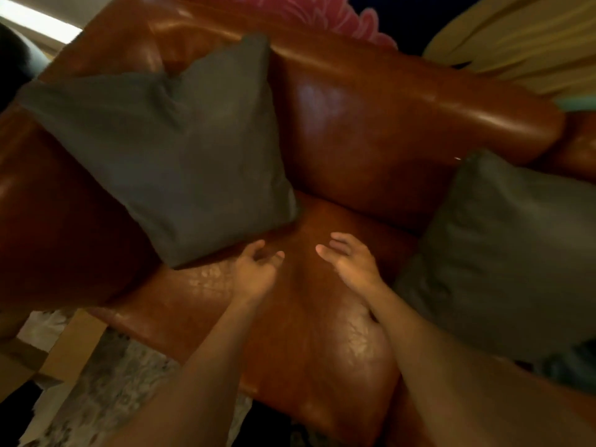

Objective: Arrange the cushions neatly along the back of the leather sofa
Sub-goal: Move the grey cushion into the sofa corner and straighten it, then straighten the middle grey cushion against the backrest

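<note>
A brown leather sofa fills the view. One grey cushion leans in the left corner, against the backrest and the armrest. A second grey cushion leans at the right on the seat. Between them the seat leather is bare. My left hand hovers over the seat just below the left cushion's lower edge, fingers loosely curled and apart, holding nothing. My right hand is beside it over the seat, fingers spread, also holding nothing.
A pink patterned fabric shows behind the sofa back, and pale yellow cloth lies at the upper right. A mottled rug and a light wooden piece are on the floor at the lower left.
</note>
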Action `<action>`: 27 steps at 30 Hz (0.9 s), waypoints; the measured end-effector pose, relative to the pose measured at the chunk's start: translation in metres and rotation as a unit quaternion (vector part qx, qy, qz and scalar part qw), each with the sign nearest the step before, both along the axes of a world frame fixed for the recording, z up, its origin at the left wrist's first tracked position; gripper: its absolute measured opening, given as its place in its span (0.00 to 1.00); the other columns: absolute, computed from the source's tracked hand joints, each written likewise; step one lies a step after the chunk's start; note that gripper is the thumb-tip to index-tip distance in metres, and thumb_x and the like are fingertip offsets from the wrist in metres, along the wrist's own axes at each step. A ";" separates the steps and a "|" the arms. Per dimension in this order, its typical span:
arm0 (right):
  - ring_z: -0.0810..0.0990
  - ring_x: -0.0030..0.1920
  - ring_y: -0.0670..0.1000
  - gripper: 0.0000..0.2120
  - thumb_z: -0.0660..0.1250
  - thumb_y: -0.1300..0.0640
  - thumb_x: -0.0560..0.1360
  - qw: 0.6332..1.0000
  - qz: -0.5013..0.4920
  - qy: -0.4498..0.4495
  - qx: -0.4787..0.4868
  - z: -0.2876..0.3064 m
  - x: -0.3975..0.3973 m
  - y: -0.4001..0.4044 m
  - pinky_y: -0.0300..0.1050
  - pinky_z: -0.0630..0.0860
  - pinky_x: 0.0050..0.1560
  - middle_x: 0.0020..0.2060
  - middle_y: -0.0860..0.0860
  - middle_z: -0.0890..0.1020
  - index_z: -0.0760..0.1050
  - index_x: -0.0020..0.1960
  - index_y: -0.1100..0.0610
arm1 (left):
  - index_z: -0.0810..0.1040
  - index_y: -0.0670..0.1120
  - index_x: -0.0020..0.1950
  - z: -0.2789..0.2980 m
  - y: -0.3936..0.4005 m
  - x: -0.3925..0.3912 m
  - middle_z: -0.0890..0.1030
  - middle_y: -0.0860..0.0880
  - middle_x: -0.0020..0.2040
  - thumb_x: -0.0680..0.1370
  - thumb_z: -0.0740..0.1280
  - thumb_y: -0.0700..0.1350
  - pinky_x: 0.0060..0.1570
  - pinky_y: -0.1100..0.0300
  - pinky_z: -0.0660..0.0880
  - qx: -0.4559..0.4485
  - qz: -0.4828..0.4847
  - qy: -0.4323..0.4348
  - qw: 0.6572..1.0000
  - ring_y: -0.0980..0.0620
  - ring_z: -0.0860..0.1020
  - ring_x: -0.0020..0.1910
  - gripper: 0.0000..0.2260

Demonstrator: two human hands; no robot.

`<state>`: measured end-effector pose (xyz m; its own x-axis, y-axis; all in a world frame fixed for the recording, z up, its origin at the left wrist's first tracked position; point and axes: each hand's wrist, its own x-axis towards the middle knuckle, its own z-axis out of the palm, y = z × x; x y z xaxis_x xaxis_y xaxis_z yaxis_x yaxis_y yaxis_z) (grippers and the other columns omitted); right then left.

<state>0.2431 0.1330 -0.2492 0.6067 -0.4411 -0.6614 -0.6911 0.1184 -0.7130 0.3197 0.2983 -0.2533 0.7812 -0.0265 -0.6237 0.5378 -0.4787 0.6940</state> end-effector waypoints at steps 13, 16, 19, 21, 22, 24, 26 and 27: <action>0.80 0.56 0.43 0.24 0.76 0.54 0.73 0.978 -0.186 -0.034 0.082 0.014 -0.187 -0.068 0.44 0.79 0.58 0.62 0.52 0.81 0.76 0.67 0.53 | 0.73 0.51 0.74 0.012 -0.140 -0.127 0.79 0.46 0.69 0.76 0.76 0.51 0.67 0.40 0.77 -0.051 -0.189 0.031 0.980 0.48 0.79 0.65 0.27; 0.81 0.53 0.42 0.23 0.76 0.55 0.72 0.969 -0.232 -0.036 0.071 0.015 -0.219 -0.097 0.41 0.79 0.53 0.59 0.51 0.81 0.77 0.66 0.53 | 0.71 0.52 0.77 0.014 -0.165 -0.150 0.77 0.45 0.72 0.75 0.76 0.52 0.68 0.42 0.76 -0.048 -0.212 0.013 0.976 0.46 0.78 0.68 0.31; 0.83 0.51 0.46 0.22 0.77 0.55 0.71 0.962 -0.269 -0.027 0.041 0.014 -0.252 -0.128 0.42 0.79 0.49 0.57 0.53 0.83 0.78 0.64 0.54 | 0.65 0.51 0.81 0.015 -0.185 -0.167 0.73 0.44 0.76 0.72 0.78 0.53 0.71 0.48 0.74 -0.050 -0.225 -0.009 0.973 0.45 0.75 0.72 0.40; 0.84 0.54 0.52 0.21 0.78 0.54 0.70 0.958 -0.285 -0.016 0.014 0.012 -0.273 -0.150 0.49 0.79 0.57 0.56 0.56 0.85 0.79 0.62 0.55 | 0.59 0.51 0.83 0.013 -0.195 -0.176 0.72 0.46 0.76 0.67 0.81 0.57 0.72 0.46 0.74 -0.057 -0.233 -0.016 0.971 0.46 0.75 0.73 0.49; 0.84 0.54 0.53 0.22 0.79 0.53 0.69 0.956 -0.294 -0.011 -0.001 0.009 -0.284 -0.161 0.52 0.79 0.60 0.55 0.57 0.85 0.79 0.60 0.56 | 0.58 0.52 0.83 0.011 -0.200 -0.181 0.73 0.48 0.75 0.66 0.82 0.58 0.72 0.45 0.74 -0.058 -0.239 -0.019 0.969 0.47 0.75 0.73 0.52; 0.84 0.54 0.53 0.24 0.81 0.51 0.67 0.950 -0.309 0.003 -0.034 0.006 -0.301 -0.183 0.55 0.79 0.62 0.53 0.56 0.85 0.77 0.59 0.54 | 0.57 0.55 0.82 0.000 -0.208 -0.187 0.74 0.52 0.74 0.60 0.82 0.65 0.71 0.45 0.75 -0.070 -0.238 -0.031 0.968 0.50 0.76 0.72 0.57; 0.83 0.55 0.54 0.32 0.83 0.47 0.63 0.944 -0.321 0.008 -0.075 0.004 -0.313 -0.205 0.56 0.79 0.61 0.55 0.54 0.83 0.73 0.61 0.50 | 0.58 0.59 0.80 -0.020 -0.214 -0.188 0.77 0.51 0.73 0.51 0.82 0.72 0.70 0.44 0.77 -0.084 -0.225 -0.033 0.970 0.51 0.78 0.71 0.62; 0.82 0.57 0.54 0.38 0.84 0.45 0.59 0.941 -0.326 0.003 -0.091 0.003 -0.317 -0.216 0.57 0.79 0.62 0.58 0.52 0.80 0.69 0.64 0.47 | 0.58 0.59 0.79 -0.027 -0.217 -0.189 0.77 0.52 0.73 0.50 0.81 0.72 0.69 0.44 0.77 -0.093 -0.224 -0.038 0.969 0.52 0.78 0.70 0.63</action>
